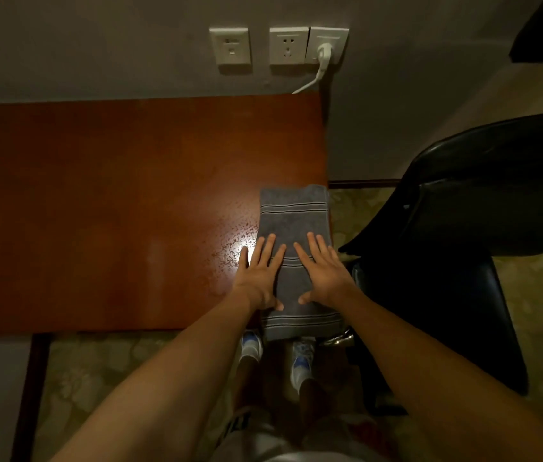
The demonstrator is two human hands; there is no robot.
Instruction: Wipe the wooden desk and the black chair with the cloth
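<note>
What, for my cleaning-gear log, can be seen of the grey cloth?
The grey cloth looks like soft towelling, folded into a long rectangle, with bands of thin dark and pale stripes across it. It lies flat at the right end of the wooden desk, lengthwise away from the person, its near end slightly overhanging the front edge. The left hand and right hand rest on it with straight, spread fingers.

Bare wooden desk (113, 201) leftward of the cloth (296, 261); black chair (483, 201) close on the right.
</note>
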